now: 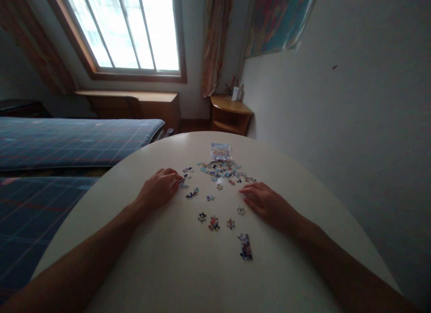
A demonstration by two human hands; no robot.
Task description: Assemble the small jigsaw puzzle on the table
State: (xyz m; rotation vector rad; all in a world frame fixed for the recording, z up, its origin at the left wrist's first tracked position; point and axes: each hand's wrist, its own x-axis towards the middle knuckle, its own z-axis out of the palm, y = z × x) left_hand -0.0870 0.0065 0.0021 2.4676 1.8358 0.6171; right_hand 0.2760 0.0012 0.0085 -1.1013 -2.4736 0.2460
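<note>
My left hand (160, 187) rests on the white round table (175, 268), its fingers bent slightly and reaching toward a small cluster of jigsaw puzzle pieces (183, 185). Its fingertips are at the edge of these pieces; whether they touch one is hard to see. On the other side, my right hand (264, 200) lies with fingers stretched out and thumb apart, holding nothing. Just below its fingers is a single puzzle piece (241, 210). Nearer to me lie a reddish joined clump (213, 223), another loose piece (230, 223) and a joined strip of pieces (246, 247).
A heap of loose puzzle pieces (222, 170) spreads across the table's far middle. Behind it lies a small printed picture (221, 152). A bed with a blue plaid cover (74, 142) stands at left, a wooden corner cabinet (232, 105) beyond the table, and a wall (353, 124) at right.
</note>
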